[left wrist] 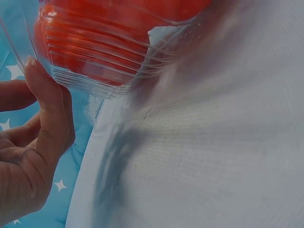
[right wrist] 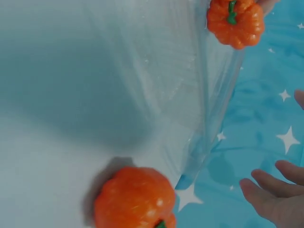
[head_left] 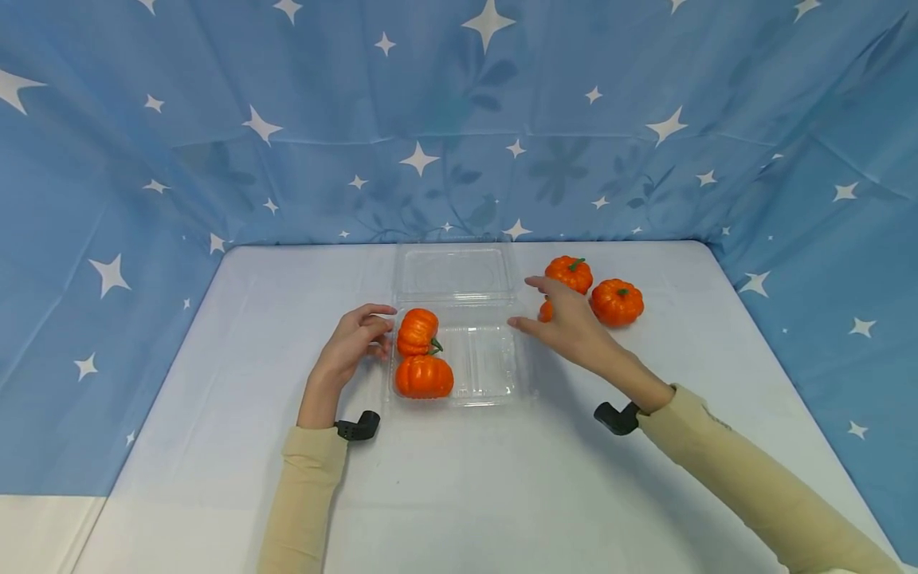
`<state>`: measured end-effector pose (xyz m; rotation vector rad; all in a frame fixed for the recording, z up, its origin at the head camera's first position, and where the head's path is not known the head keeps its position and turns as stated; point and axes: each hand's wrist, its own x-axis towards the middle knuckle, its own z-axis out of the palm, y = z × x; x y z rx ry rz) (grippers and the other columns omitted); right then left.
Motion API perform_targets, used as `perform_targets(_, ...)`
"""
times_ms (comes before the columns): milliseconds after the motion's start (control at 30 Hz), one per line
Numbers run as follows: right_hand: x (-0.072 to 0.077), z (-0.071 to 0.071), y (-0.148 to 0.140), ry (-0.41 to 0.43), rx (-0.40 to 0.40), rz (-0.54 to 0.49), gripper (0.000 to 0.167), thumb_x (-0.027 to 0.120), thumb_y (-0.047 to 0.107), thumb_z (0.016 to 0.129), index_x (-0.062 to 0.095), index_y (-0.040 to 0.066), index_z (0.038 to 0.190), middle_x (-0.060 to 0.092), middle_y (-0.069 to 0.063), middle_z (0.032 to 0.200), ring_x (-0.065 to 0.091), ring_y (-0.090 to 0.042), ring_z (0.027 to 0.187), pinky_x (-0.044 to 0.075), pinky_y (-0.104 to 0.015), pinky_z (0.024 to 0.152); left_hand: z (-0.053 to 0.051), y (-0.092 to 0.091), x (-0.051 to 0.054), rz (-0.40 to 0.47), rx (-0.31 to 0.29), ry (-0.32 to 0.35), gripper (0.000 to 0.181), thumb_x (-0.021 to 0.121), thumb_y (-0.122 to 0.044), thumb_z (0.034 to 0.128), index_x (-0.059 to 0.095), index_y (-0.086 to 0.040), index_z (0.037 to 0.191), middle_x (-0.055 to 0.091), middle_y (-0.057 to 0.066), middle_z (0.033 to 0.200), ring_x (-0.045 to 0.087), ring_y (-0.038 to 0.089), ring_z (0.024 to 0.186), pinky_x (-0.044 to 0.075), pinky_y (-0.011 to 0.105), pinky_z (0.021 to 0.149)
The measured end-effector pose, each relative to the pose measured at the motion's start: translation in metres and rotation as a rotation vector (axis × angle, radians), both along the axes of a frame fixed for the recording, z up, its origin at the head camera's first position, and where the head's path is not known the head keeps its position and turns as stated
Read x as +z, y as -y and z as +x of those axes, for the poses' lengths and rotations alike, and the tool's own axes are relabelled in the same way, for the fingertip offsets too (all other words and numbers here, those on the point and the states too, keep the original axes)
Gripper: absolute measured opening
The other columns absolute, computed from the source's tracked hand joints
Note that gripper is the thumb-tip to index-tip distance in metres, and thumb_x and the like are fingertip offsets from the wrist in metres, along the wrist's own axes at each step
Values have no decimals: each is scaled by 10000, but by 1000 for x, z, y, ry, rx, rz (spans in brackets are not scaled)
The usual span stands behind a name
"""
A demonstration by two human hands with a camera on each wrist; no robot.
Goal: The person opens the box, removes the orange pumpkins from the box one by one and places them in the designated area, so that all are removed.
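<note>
A clear plastic clamshell box (head_left: 491,371) lies with its lid (head_left: 455,271) folded back. Two small orange toy pumpkins, one behind (head_left: 417,332) and one in front (head_left: 425,377), sit in its left half. My left hand (head_left: 351,343) is at the box's left side, and a bent fingertip (left wrist: 31,61) touches the clear rim in the left wrist view. Between the box and more pumpkins, my right hand (head_left: 570,325) hovers with its fingers spread and nothing held. A pumpkin (head_left: 547,310) beneath it is mostly hidden by the hand.
Two other pumpkins, a rear one (head_left: 569,273) and a right one (head_left: 617,303), rest right of the box on the white table (head_left: 459,486). A blue star-patterned curtain (head_left: 459,159) hangs along the table's back and sides.
</note>
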<state>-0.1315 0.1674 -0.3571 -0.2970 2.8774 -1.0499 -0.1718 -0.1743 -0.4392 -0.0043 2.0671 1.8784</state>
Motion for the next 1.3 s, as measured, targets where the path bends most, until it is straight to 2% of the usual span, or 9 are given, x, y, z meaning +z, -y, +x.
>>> perform_targets(200, 5, -4, 15, 57, 49, -14, 725, 782, 282, 918, 460, -7, 1500, 523, -198, 1507, 571, -432, 1295, 549, -540, 1001, 1, 0, 3, 1, 0, 6, 402, 560, -110, 1033, 515, 50, 1399, 607, 77, 867, 562, 136, 626, 560, 235, 583)
perform_targets(533, 4, -15, 42, 197, 119, -16, 746, 763, 349, 917, 460, -8, 1497, 517, -201, 1514, 547, -408, 1345, 523, -520, 1052, 2, 0, 2, 6, 1, 9, 379, 550, -102, 1034, 525, 36, 1386, 622, 59, 838, 561, 134, 614, 556, 248, 568)
perform_targets(800, -4, -21, 68, 291, 201, 47, 785, 732, 433, 930, 445, -23, 1501, 525, -229, 1494, 578, -391, 1315, 569, -464, 997, 0, 0, 2, -2, 5, 10, 380, 553, -109, 1033, 530, 27, 1387, 633, 48, 820, 561, 146, 619, 556, 252, 570)
perform_targets(967, -7, -21, 78, 330, 243, 52, 773, 718, 445, 935, 463, -37, 1484, 526, -223, 1494, 576, -385, 1308, 577, -451, 984, 0, 0, 3, -2, 1, 12, 387, 551, -110, 1036, 526, 31, 1395, 631, 41, 827, 560, 143, 621, 556, 249, 570)
perform_targets(1300, -12, -22, 92, 445, 326, 123, 727, 713, 467, 916, 551, -34, 1417, 620, -177, 1403, 640, -288, 1176, 580, -426, 973, 0, -1, 2, -2, 0, 6, 383, 546, -103, 1036, 529, 33, 1394, 621, 41, 827, 559, 140, 625, 560, 245, 569)
